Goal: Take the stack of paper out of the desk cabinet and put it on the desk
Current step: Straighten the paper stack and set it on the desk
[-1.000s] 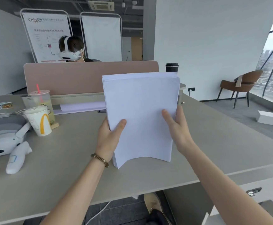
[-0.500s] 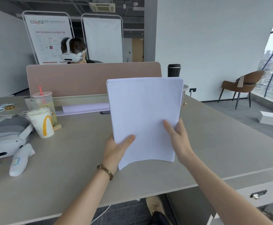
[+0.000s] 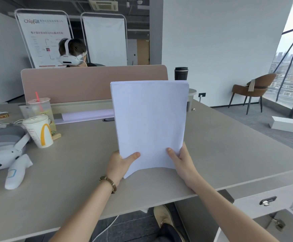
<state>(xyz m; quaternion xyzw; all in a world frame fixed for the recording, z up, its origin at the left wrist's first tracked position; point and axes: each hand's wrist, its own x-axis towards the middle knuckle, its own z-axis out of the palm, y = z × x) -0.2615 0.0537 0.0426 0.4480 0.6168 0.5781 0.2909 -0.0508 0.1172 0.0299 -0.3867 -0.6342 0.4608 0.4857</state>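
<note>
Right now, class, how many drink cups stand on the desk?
3: a paper cup at the left, a clear cup with a red straw just behind it, and a black tumbler at the far end. Others may be hidden behind the paper stack.

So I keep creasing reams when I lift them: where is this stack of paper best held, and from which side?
By its near short edge, from below and toward you, one corner each. The stack of paper stands almost upright above the desk; left hand and right hand pinch it there, thumbs on the front. The edge bows between them, so a wide grip seems wise.
</note>
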